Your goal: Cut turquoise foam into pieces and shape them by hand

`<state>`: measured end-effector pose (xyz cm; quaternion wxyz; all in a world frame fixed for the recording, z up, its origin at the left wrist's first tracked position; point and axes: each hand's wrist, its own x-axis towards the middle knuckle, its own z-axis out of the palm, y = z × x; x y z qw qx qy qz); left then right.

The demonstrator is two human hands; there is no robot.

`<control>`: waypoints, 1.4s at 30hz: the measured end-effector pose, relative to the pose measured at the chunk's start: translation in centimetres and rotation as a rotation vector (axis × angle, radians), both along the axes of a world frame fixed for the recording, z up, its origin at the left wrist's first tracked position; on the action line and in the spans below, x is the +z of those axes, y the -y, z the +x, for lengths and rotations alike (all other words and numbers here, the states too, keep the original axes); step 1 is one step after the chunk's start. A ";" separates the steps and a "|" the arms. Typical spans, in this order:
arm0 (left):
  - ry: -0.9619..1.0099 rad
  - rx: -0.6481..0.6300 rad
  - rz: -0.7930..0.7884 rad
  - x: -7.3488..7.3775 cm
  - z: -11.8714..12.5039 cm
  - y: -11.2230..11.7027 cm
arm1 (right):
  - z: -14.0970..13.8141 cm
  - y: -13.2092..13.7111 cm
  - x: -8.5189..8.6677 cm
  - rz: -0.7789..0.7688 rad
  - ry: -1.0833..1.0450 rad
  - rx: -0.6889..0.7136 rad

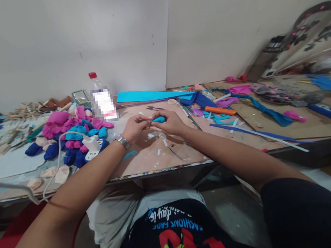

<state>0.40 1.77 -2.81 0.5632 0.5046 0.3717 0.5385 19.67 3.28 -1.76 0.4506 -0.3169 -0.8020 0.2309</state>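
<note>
My right hand [169, 121] is closed round a small turquoise fabric bundle [159, 119] above the middle of the table. The fingers of my left hand [138, 127] are pinched together right beside it, their tips close to the bundle. What lies in that pinch, if anything, is too small to make out. A metal-strap watch [122, 142] is on my left wrist. Just behind the hands lie small dark-bladed scissors [154, 108]. Thin white scraps [159, 152] are scattered on the tabletop in front of them.
To the left is a heap of pink, blue and turquoise fabric bundles [59, 125], with a white power strip [94, 147] and its cable beside it. A red-capped bottle [92, 75] stands behind. Fabric strips [150, 94] and an orange-handled tool [219, 110] lie at the back and right.
</note>
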 end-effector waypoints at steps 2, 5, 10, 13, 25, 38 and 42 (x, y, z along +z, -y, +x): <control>0.003 0.019 0.002 0.0 0.0 0.0 | 0.0 0.0 -0.1 0.003 0.006 -0.017; 0.001 0.033 0.004 0.0 0.1 0.0 | 0.0 0.0 -0.2 -0.010 0.018 -0.037; -0.014 0.015 -0.019 0.1 0.2 0.0 | 0.1 0.0 -0.1 0.002 0.028 -0.027; -0.015 0.008 -0.047 0.3 0.3 0.2 | 0.2 0.1 0.0 0.001 0.030 -0.015; -0.033 0.014 -0.022 0.1 0.1 0.0 | 0.1 0.0 -0.3 -0.047 0.003 -0.024; -0.149 -0.004 0.100 0.2 -0.1 0.3 | 0.1 0.3 0.4 -0.019 0.007 -0.059; -0.126 -0.041 0.092 0.1 -0.1 0.1 | 0.1 0.4 0.4 -0.016 -0.008 -0.044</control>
